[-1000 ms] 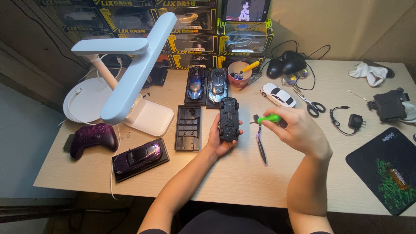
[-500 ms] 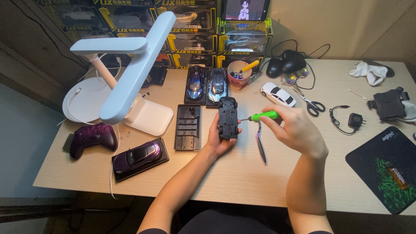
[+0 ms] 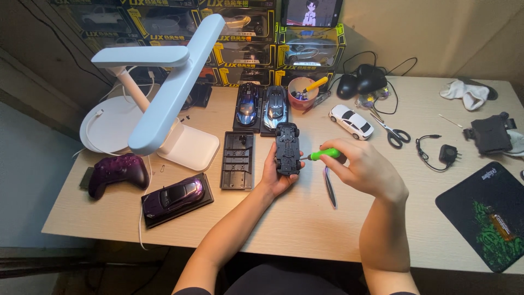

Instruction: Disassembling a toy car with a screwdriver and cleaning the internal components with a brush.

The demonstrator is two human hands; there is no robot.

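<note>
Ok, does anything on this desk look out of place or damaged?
Nothing looks damaged or spilled. The toy car in the left hand is upside down, black underside up, with the right hand holding a green screwdriver to it. A white sock lies crumpled at the far right.

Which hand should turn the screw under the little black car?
Probably the right hand. It already grips the green-handled screwdriver, whose tip meets the black toy car's upturned underside. The left hand is busy cradling that car from below, above the wooden desk.
</note>
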